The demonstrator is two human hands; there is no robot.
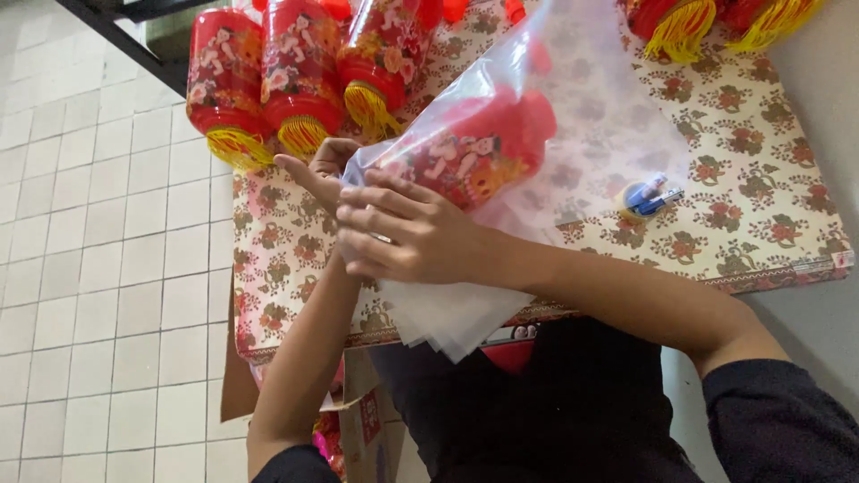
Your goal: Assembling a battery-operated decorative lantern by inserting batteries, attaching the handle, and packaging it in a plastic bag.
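My right hand (403, 234) grips the gathered mouth of a clear plastic bag (573, 98) that holds a red patterned lantern (479, 152). My left hand (320, 170) is just left of it and pinches the same bag mouth, with its index finger stretched out. Both hands hover over the near edge of a table covered with a floral cloth (761, 206). A stack of flat clear bags (447, 322) lies under my right wrist and hangs over the table edge.
Three red lanterns with yellow tassels (268, 80) lie at the table's far left, and more lanterns (689, 22) lie at the far right. A small blue and white tool (649, 199) rests on the cloth. A cardboard box (362, 429) stands below on the tiled floor (89, 268).
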